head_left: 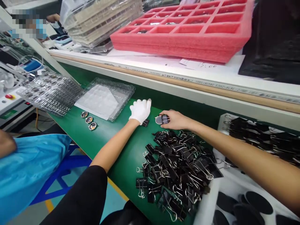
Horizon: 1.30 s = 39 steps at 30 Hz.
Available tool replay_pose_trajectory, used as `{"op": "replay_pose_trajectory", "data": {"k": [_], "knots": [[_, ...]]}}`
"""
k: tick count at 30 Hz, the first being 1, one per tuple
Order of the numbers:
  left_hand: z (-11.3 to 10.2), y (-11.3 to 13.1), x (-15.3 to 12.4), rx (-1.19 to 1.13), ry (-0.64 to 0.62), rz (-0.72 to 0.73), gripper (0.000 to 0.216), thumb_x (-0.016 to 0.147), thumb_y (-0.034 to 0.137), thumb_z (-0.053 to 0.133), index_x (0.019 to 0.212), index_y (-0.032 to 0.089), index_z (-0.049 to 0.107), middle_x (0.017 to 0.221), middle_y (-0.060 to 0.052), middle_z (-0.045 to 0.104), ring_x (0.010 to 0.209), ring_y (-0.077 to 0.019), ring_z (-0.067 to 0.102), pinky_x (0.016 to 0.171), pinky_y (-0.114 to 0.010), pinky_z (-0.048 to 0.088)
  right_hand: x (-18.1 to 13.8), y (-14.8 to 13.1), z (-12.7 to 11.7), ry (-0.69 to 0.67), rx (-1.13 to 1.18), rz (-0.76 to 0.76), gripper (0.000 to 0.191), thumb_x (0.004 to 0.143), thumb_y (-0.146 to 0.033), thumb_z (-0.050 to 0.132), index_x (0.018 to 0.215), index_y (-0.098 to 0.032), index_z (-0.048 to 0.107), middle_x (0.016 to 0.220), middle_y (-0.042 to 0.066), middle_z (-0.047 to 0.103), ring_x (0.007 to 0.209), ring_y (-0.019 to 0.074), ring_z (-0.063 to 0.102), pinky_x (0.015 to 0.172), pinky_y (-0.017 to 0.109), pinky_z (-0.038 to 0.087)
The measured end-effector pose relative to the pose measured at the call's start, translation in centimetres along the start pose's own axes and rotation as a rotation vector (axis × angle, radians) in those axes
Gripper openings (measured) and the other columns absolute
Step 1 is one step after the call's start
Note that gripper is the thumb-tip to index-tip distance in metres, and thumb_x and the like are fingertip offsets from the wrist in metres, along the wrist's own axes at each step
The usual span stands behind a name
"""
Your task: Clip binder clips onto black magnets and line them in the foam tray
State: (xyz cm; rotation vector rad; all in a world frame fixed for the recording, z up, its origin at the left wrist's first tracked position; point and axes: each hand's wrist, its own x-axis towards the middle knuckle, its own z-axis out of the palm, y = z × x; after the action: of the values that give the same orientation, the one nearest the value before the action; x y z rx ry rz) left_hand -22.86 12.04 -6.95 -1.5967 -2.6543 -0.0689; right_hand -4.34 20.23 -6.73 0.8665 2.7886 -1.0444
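Observation:
My right hand point(174, 119) is bare and closed around a small round disc-shaped part point(159, 120) with a black binder clip point(165, 119) over its side. To its left, my left hand point(140, 110) wears a white glove and rests low over the green table, its fingers stretched forward and slightly apart. Another binder clip point(145, 123) lies partly hidden under the gloved hand. A large heap of black binder clips point(173, 165) with silver wire handles spreads just in front of both hands.
Three round parts point(89, 119) lie by the table's left edge, near a clear plastic tray point(124, 97) and stacked trays point(53, 93). Pink foam trays point(187, 43) sit on the shelf above. At right, a white box point(208, 200) holds black discs. A person's blue garment point(35, 165) shows at left.

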Motion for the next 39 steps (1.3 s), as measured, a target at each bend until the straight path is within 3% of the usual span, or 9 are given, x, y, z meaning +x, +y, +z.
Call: {"op": "replay_pose_trajectory", "data": {"k": [3,7,13,20,29,39], "knots": [[-0.2,-0.2,0.0,0.021,0.003,0.017,0.050,0.110,0.038,0.025,0.149,0.030,0.056,0.131,-0.016,0.064,0.120,-0.0347,0.059,0.096,-0.051,0.051,-0.3,-0.5,-0.2,0.005,-0.213,-0.015,0.047,0.084,-0.029,0.078,0.129,-0.018,0.072,0.119,0.015,0.068,0.112,0.0329,0.066,0.094,0.044,0.049],[0.1,-0.2,0.2,-0.011,0.008,-0.020,0.052,0.111,0.039,0.020,0.139,0.026,0.063,0.127,-0.016,0.066,0.117,-0.0323,0.061,0.097,-0.046,0.051,-0.2,-0.7,-0.2,0.004,-0.210,-0.063,0.038,0.088,-0.039,0.076,0.122,-0.022,0.076,0.120,0.013,0.066,0.117,0.0353,0.063,0.097,0.051,0.043],[0.5,-0.9,0.4,-0.108,-0.006,-0.060,0.056,0.112,0.042,0.015,0.130,0.025,0.065,0.123,-0.013,0.068,0.117,-0.0307,0.064,0.100,-0.046,0.051,0.5,-0.8,0.6,-0.025,-0.134,-0.120,0.033,0.084,-0.032,0.079,0.116,-0.023,0.077,0.109,0.007,0.068,0.104,0.0292,0.065,0.095,0.047,0.036],[0.2,-0.8,0.3,-0.112,-0.072,-0.082,0.053,0.112,0.041,0.018,0.133,0.025,0.064,0.129,-0.014,0.068,0.122,-0.0298,0.063,0.102,-0.045,0.051,0.7,-1.4,1.2,-0.026,-0.165,-0.152,0.024,0.084,-0.037,0.079,0.104,-0.023,0.078,0.093,0.002,0.068,0.086,0.0232,0.063,0.089,0.041,0.030],[1.4,-1.3,0.5,-0.106,-0.035,-0.057,0.057,0.114,0.039,0.013,0.127,0.026,0.067,0.125,-0.010,0.069,0.120,-0.0249,0.063,0.104,-0.040,0.050,0.9,-2.3,2.0,0.004,-0.164,-0.117,0.028,0.081,-0.046,0.084,0.092,-0.022,0.076,0.070,-0.002,0.068,0.066,0.0185,0.056,0.087,0.040,0.028],[1.7,-1.2,0.8,-0.148,-0.103,-0.044,0.051,0.115,0.038,0.017,0.141,0.023,0.058,0.131,-0.012,0.065,0.127,-0.0274,0.059,0.110,-0.047,0.044,0.9,-2.4,2.5,-0.011,-0.219,-0.114,0.026,0.083,-0.047,0.085,0.087,-0.023,0.075,0.065,-0.001,0.065,0.065,0.0206,0.057,0.088,0.043,0.028]]}}
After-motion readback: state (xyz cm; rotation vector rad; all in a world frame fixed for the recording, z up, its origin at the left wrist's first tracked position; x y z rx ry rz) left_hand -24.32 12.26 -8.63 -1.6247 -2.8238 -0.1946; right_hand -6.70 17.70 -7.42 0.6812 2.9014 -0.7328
